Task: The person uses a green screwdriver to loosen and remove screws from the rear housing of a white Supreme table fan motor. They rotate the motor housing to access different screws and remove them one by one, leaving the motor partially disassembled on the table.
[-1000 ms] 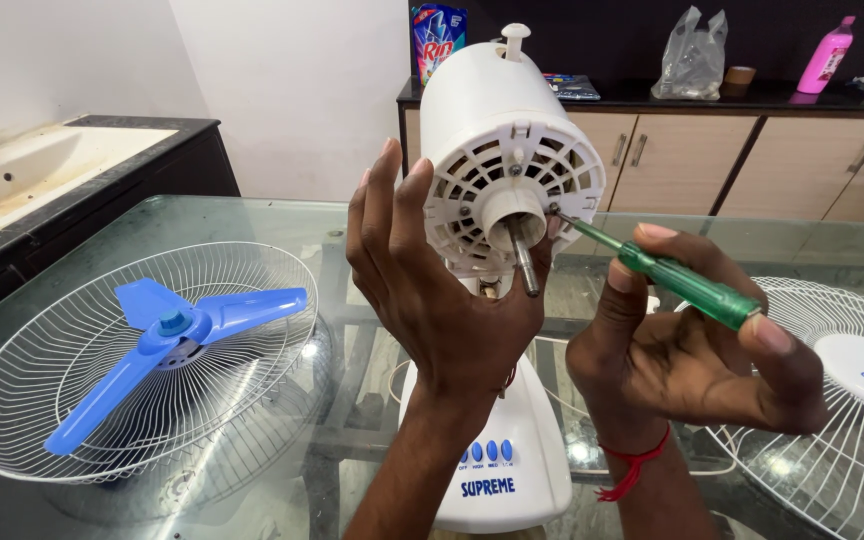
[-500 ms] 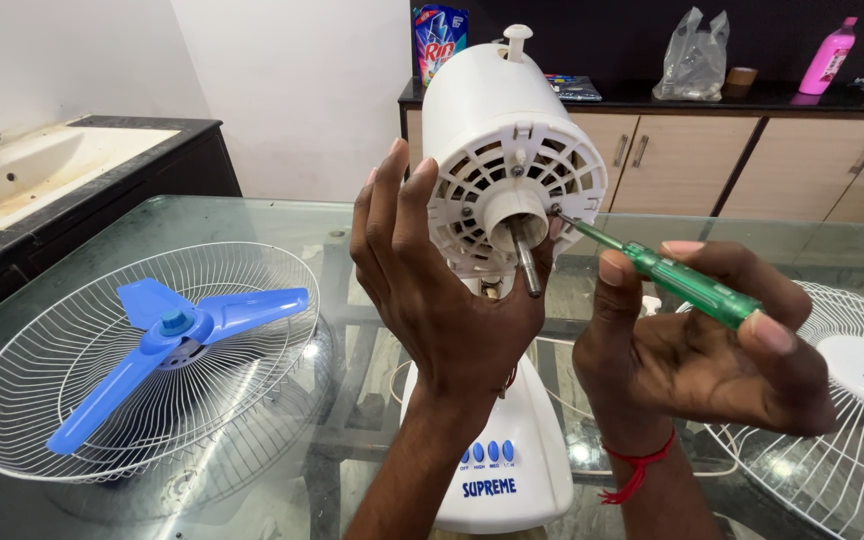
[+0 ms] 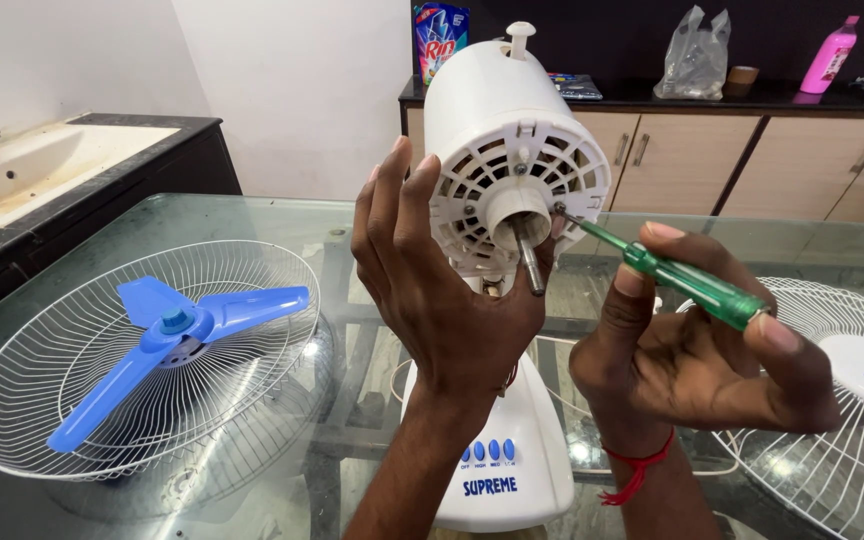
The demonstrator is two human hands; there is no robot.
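Observation:
A white table-fan motor housing (image 3: 512, 150) stands on its white base (image 3: 497, 455) in the middle, its bare metal shaft (image 3: 529, 258) pointing toward me. My left hand (image 3: 442, 290) grips the lower front of the housing beside the shaft. My right hand (image 3: 697, 350) holds a green-handled screwdriver (image 3: 697, 285) between thumb and fingers. The screwdriver's tip rests on the housing's front face, just right of the shaft.
On the glass table (image 3: 352, 230), a white wire fan guard (image 3: 72, 400) lies at the left with a blue three-blade fan blade (image 3: 177, 330) in it. Another white guard (image 3: 832, 440) lies at the right. A sink (image 3: 22, 165) is far left; cabinets (image 3: 712, 160) with bottles stand behind.
My right hand and the screwdriver have shifted slightly; the tip stays on the housing face. The left hand keeps its grip.

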